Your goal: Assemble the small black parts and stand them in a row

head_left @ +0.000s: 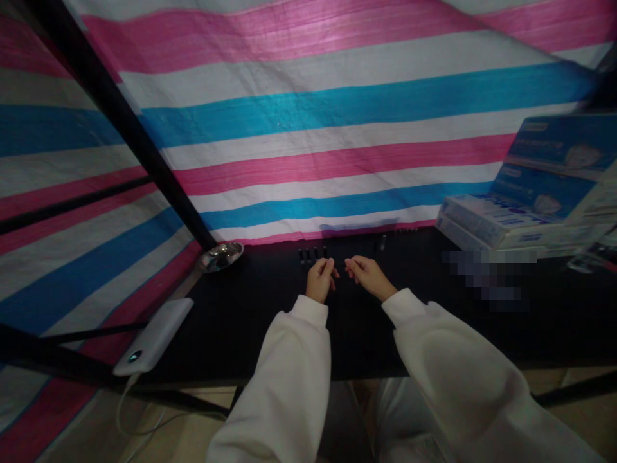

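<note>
Across a smooth black table (241, 328), creased sheeting (308, 116) striped pink, white and blue hangs at twelve o'clock; short, slim dark pieces (308, 254) line up just beyond the left hand (321, 281), at its eleven o'clock. That hand and the right hand (369, 275) have fingertips pinched narrow, their grip impossible to tell; a shiny round metal dish (220, 257) sits at nine o'clock, flat-sided boxes (535, 183) at two.

A: What lay to the left on the table (250, 341)?
B: The dish (222, 257) lay at the rear; the power bank (157, 337) lay before it, along the left edge.
A: And elsewhere?
B: A row of small pieces (308, 254) stood just behind the left hand (320, 279); stacked boxes (511, 222) lay at the right rear; the sheet (313, 161) hung behind the table.
</note>
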The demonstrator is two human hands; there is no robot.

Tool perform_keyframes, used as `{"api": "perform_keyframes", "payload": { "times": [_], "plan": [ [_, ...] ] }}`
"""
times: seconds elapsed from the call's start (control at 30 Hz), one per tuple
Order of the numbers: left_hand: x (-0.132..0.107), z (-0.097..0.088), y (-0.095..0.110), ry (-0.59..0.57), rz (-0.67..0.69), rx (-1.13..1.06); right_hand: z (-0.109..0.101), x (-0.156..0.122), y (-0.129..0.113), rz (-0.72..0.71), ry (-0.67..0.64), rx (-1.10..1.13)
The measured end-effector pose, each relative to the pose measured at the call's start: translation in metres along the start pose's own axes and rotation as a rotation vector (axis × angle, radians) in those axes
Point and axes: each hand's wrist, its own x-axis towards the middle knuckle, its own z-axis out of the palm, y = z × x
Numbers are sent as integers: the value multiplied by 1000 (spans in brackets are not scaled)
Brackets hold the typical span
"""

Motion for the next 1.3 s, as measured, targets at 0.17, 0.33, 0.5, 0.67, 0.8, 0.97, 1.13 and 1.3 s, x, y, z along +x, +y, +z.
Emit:
{"api": "perform_keyframes", "payload": {
  "times": [0.17,0.33,0.5,0.67,0.8,0.97,1.13,1.3],
  "plan": [
    [0,0,-1,14,24,5,0,-1,-1,-31,18,-1],
    [0,0,1,28,15,-7,1,-1,-3,-22,27,58],
    [-1,1,3,50,23,-9,0,-1,-4,-41,34,71],
    [-1,2,3,67,16,2,0,-1,-3,-91,22,107],
    [-1,1,2,71,25,13,0,-1,-4,-97,22,133],
    [-1,1,0,76,23,21,0,-2,-10,-108,59,92],
    [0,1,0,75,23,17,0,-3,-11,-121,91,60],
    [1,0,1,7,19,-39,1,-1,-7,-38,63,150]
  ]
}}
